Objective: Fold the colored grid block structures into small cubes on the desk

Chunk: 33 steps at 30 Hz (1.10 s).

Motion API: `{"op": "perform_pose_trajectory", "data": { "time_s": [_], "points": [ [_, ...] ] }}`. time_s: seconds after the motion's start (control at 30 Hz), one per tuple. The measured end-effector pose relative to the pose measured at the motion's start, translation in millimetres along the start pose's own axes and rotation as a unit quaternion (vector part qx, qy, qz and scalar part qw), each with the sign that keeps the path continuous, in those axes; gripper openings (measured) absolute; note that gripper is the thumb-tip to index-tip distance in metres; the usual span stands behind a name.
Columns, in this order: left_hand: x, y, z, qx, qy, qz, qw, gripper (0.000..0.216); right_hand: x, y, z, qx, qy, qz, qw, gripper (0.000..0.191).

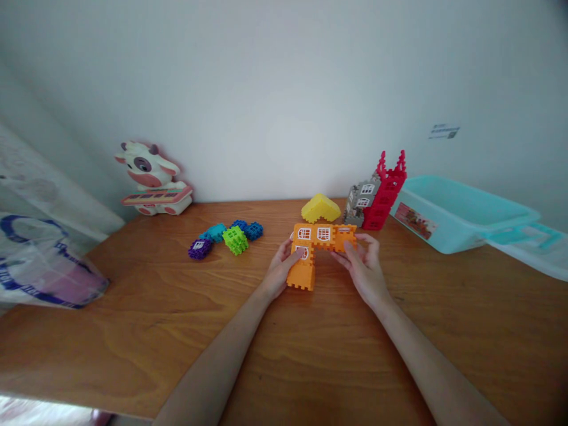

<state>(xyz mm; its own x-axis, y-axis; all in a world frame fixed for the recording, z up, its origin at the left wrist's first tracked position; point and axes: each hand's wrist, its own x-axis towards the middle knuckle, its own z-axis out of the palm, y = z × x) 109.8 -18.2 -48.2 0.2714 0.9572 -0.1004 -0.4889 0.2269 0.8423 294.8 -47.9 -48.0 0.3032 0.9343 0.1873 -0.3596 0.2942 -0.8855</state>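
Both hands hold an L-shaped orange building-block assembly [303, 275] above the wooden table, its white window pieces facing up. My left hand [280, 267] grips the corner and lower arm of the L, thumb on top near a window. At the other end, my right hand [364, 263] pinches the right tip, thumb on its upper face and fingers behind. Just beyond the assembly lies a yellow roof-shaped block piece [320, 207]. To its right stand a grey block structure with windows [366, 195] and a taller red block tower [382, 201] with pointed tops, side by side.
Left of my hands lie green [235, 240], blue [254, 230], light-blue [215, 232] and purple [200, 248] block pieces. A toy cow keyboard [155, 183] sits at the back left, a plastic bag [48, 266] at the left edge. A turquoise bin [461, 216] stands at right.
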Motion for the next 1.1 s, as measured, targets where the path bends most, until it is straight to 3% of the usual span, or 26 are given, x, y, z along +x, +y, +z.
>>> {"op": "perform_pose_trajectory", "data": {
  "time_s": [0.27, 0.37, 0.53, 0.77, 0.9, 1.0, 1.1],
  "points": [
    [1, 1, -2, 0.006, 0.009, 0.005, 1.000, 0.058, 2, -7, 1, 0.053, -0.015, 0.072, 0.996, 0.032],
    [1, 2, -1, 0.004, 0.008, 0.004, 1.000, 0.056, 2, -5, 0, 0.037, -0.015, 0.086, 0.995, 0.037],
    [1, 2, -2, -0.003, 0.024, -0.009, 1.000, 0.061, 3, -1, -6, 0.001, -0.028, 0.093, 0.995, 0.025],
    [0, 8, -7, 0.017, -0.022, -0.061, 0.998, 0.047, 4, -10, -19, -0.120, -0.044, 0.025, 0.992, 0.058],
    [1, 10, -9, 0.054, -0.050, -0.067, 0.995, 0.046, 0, -22, -28, -0.268, -0.137, -0.018, 0.954, 0.078],
    [0, 11, -12, 0.084, -0.071, -0.079, 0.991, 0.049, 1, -31, -34, -0.315, -0.188, 0.036, 0.929, 0.056],
    [-2, 14, -14, 0.125, -0.125, -0.110, 0.978, 0.048, 5, -37, -40, -0.329, -0.191, 0.110, 0.918, 0.041]
  ]
}}
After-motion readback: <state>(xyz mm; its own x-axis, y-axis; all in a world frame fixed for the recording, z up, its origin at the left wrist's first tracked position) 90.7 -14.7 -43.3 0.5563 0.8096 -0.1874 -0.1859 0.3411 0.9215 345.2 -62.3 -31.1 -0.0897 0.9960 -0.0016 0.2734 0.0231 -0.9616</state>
